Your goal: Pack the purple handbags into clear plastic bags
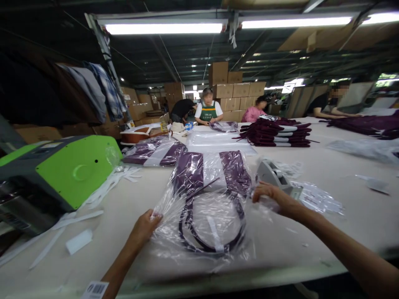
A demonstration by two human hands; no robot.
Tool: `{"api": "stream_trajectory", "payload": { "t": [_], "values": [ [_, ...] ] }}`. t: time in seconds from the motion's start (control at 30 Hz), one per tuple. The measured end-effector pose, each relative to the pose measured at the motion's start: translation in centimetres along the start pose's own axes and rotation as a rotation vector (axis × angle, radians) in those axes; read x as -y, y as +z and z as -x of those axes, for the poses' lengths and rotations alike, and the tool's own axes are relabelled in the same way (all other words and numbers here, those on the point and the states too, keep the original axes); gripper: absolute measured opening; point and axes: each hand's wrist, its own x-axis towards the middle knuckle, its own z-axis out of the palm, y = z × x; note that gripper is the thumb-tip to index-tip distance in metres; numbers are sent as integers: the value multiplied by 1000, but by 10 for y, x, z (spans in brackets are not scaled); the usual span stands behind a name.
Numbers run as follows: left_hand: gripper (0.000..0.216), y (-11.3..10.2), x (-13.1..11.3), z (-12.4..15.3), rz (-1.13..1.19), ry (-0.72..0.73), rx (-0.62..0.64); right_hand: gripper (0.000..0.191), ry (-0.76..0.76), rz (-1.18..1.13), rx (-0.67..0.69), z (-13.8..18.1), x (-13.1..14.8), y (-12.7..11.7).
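Note:
A clear plastic bag (168, 207) lies on the table in front of me. Inside it is a folded dark purple tote bag (188, 170) with a pale band across its middle. The tote's long dark handles (182, 230) loop toward me under the film, beside a small white tag (215, 232). My left hand (146, 226) pinches the plastic bag at its left edge. On the opposite edge, my right hand (269, 195) has its fingers closed on bunched film. A grey tape dispenser (271, 172) stands just behind my right hand.
A green machine (77, 166) stands at the left, with white paper strips (109, 189) around it. Behind lie another bagged purple item (149, 151), a stack of clear bags (215, 143) and a purple pile (280, 133). A co-worker in a green apron (209, 113) is across the table.

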Motion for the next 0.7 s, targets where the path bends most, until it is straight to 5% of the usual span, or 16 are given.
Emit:
{"api": "stream_trajectory", "payload": {
  "t": [0.17,0.33,0.47,0.53,0.63,0.7],
  "values": [
    [38,-12,13,3,-120,49,-46,7,255,-70,-104,103,-56,-30],
    [44,-11,14,10,-146,49,-13,12,500,148,-111,180,-77,-25],
    [47,-13,18,29,-85,-36,114,19,543,50,-230,183,-24,-12],
    [46,-17,23,42,-98,-63,133,26,492,-155,-150,169,25,3],
    [48,-21,32,63,-214,32,-153,16,305,-335,159,140,98,45],
    [55,-17,36,76,-329,295,-346,20,111,-407,357,119,129,80]
  ]
}}
